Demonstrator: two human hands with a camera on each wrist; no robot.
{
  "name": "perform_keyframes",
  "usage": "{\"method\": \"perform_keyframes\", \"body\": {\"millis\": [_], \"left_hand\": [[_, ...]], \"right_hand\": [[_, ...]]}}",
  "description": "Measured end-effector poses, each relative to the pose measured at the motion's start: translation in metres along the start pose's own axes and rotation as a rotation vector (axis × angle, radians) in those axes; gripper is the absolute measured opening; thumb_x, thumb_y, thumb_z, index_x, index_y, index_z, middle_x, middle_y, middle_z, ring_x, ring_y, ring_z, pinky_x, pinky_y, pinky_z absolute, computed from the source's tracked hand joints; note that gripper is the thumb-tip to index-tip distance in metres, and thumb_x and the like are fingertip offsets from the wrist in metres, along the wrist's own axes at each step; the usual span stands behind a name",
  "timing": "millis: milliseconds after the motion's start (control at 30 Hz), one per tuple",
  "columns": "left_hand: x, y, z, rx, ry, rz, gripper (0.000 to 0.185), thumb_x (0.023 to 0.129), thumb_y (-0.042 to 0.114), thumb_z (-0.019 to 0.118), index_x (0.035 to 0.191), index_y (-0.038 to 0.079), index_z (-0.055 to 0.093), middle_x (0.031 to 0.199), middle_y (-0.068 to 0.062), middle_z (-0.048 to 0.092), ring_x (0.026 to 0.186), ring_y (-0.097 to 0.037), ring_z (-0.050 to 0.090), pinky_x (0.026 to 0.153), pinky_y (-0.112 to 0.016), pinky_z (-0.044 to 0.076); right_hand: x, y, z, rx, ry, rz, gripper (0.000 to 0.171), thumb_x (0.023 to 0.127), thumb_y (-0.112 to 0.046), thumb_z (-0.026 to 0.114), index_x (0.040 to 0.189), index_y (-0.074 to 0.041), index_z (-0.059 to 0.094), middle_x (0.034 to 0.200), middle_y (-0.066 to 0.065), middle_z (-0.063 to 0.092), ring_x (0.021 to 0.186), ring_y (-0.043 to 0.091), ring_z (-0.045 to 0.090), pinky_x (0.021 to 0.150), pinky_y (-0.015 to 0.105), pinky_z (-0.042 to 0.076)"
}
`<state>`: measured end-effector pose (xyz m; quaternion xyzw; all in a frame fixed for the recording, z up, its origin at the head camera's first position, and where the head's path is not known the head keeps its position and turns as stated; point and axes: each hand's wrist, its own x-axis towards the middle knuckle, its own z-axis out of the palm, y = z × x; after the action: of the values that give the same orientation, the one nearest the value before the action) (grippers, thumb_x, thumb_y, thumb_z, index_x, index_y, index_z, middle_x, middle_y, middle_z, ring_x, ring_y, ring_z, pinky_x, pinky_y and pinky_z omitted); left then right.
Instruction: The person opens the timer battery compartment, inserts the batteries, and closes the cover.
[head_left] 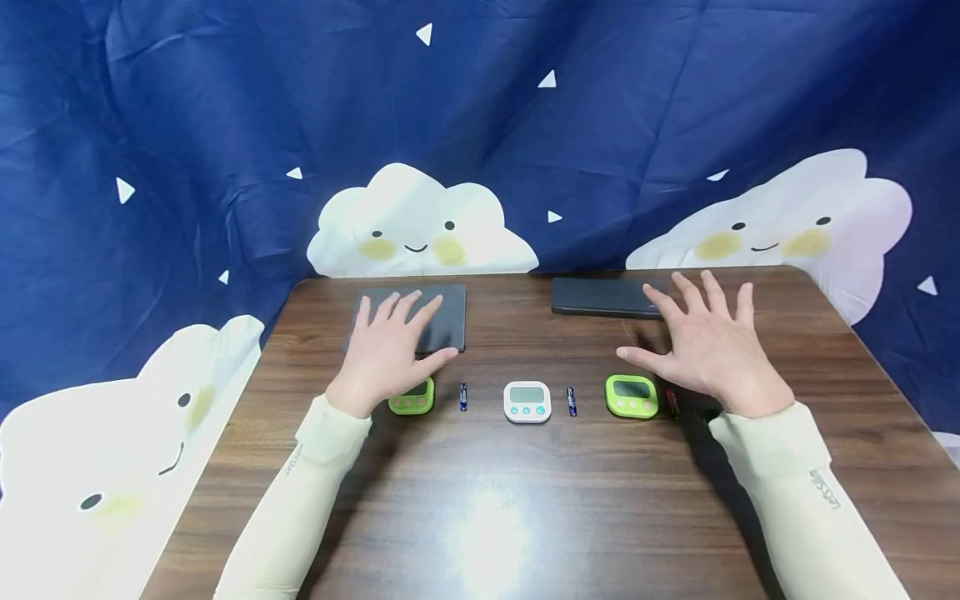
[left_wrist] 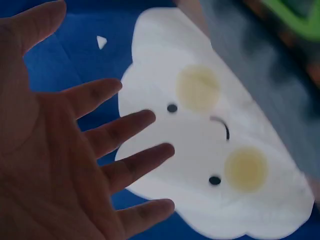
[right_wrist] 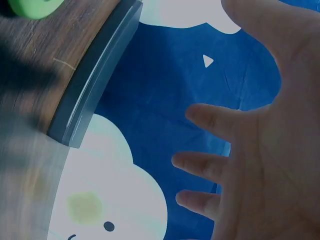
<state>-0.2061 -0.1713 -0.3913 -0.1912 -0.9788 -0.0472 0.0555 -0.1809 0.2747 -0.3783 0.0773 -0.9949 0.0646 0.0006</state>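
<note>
My left hand hovers with its fingers spread and holds nothing. Beneath it lie a dark grey flat pad and a green digital timer, partly covered from view. On the other side my right hand is held up, fingers spread, above the table. Nearest to it are another green timer, a small red object of unclear kind, and a long black case-like object. Between the hands sit a white timer and two blue batteries, one to its left and one to its right.
The brown wooden table carries everything, with a bright glare near its front. Behind it hangs a blue curtain printed with smiling white clouds. Something dark lies under the right wrist, mostly in shadow.
</note>
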Motion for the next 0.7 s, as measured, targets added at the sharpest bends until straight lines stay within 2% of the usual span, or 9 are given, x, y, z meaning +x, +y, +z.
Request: {"method": "perform_keyframes", "body": {"millis": [133, 267, 367, 500, 600, 700], "left_hand": [[0.002, 0.011, 0.006, -0.051, 0.042, 0.089, 0.077, 0.104, 0.071, 0.064, 0.164, 0.022, 0.059, 0.158, -0.01, 0.067, 0.146, -0.039, 0.063, 0.126, -0.069, 0.042], [0.004, 0.026, 0.015, -0.11, 0.097, 0.184, 0.065, 0.106, 0.063, 0.068, 0.152, 0.018, 0.071, 0.141, -0.008, 0.077, 0.126, -0.034, 0.075, 0.106, -0.056, 0.059], [0.008, 0.043, 0.021, -0.153, 0.123, 0.262, 0.058, 0.106, 0.06, 0.069, 0.145, 0.017, 0.075, 0.133, -0.006, 0.081, 0.116, -0.031, 0.078, 0.094, -0.052, 0.062], [0.015, 0.069, 0.025, -0.165, 0.12, 0.345, 0.056, 0.105, 0.06, 0.069, 0.141, 0.018, 0.077, 0.129, -0.002, 0.081, 0.114, -0.027, 0.078, 0.091, -0.048, 0.062], [0.021, 0.088, 0.025, -0.151, 0.103, 0.382, 0.054, 0.105, 0.061, 0.069, 0.14, 0.021, 0.078, 0.128, 0.001, 0.081, 0.114, -0.023, 0.078, 0.091, -0.044, 0.061], [0.028, 0.105, 0.027, -0.151, 0.064, 0.407, 0.054, 0.106, 0.062, 0.069, 0.14, 0.021, 0.077, 0.13, 0.003, 0.081, 0.115, -0.021, 0.078, 0.092, -0.042, 0.062]], "right_hand": [[-0.002, -0.006, 0.0, 0.019, -0.005, -0.045, 0.115, 0.092, -0.092, 0.062, 0.174, -0.016, 0.038, 0.177, 0.031, 0.033, 0.166, 0.06, 0.02, 0.126, 0.09, 0.006], [-0.005, -0.011, 0.002, 0.06, 0.002, -0.118, 0.103, 0.097, -0.082, 0.066, 0.172, -0.015, 0.043, 0.169, 0.028, 0.046, 0.159, 0.056, 0.036, 0.123, 0.084, 0.028], [-0.01, -0.01, 0.003, 0.1, -0.005, -0.159, 0.092, 0.102, -0.072, 0.068, 0.17, -0.013, 0.048, 0.163, 0.028, 0.054, 0.152, 0.056, 0.047, 0.118, 0.08, 0.04], [-0.019, -0.002, 0.007, 0.144, -0.017, -0.169, 0.079, 0.106, -0.061, 0.071, 0.164, -0.01, 0.054, 0.158, 0.03, 0.06, 0.147, 0.057, 0.054, 0.116, 0.078, 0.045], [-0.026, 0.007, 0.012, 0.168, -0.019, -0.187, 0.072, 0.105, -0.051, 0.077, 0.159, -0.007, 0.06, 0.154, 0.029, 0.063, 0.144, 0.056, 0.057, 0.114, 0.075, 0.048], [-0.032, 0.015, 0.023, 0.187, -0.035, -0.224, 0.07, 0.1, -0.047, 0.084, 0.152, -0.005, 0.065, 0.149, 0.027, 0.067, 0.139, 0.052, 0.062, 0.111, 0.072, 0.052]]}}
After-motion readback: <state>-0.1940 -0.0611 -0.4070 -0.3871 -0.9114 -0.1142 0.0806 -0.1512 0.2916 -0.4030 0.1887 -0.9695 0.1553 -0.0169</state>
